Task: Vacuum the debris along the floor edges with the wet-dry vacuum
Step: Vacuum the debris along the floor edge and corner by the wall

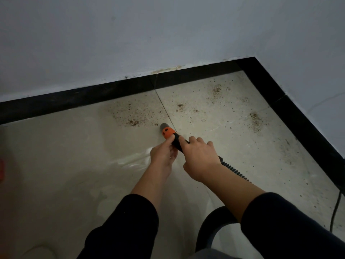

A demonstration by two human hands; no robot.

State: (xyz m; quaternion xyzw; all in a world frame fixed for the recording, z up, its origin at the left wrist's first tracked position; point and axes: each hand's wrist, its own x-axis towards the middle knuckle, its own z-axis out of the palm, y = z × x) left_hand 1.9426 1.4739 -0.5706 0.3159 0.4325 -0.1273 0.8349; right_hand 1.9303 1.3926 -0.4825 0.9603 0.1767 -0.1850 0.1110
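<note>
- Nozzle, grey tip with orange collar, sits low over the tile just short of the debris. More brown patches lie toward the corner by the black baseboard.
- Left hand grips at the collar; right hand is wrapped round the black handle, forefinger laid along it.
- Risk: ribbed hose, running back past the right wrist, may drag through patches and scatter grit.
- Risk: a tip held too high would push crumbs, not lift them.
- Writing: none legible.

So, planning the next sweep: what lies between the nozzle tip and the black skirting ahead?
In the head view, only floor tile with scattered brown debris lies between nozzle and skirting.
</note>
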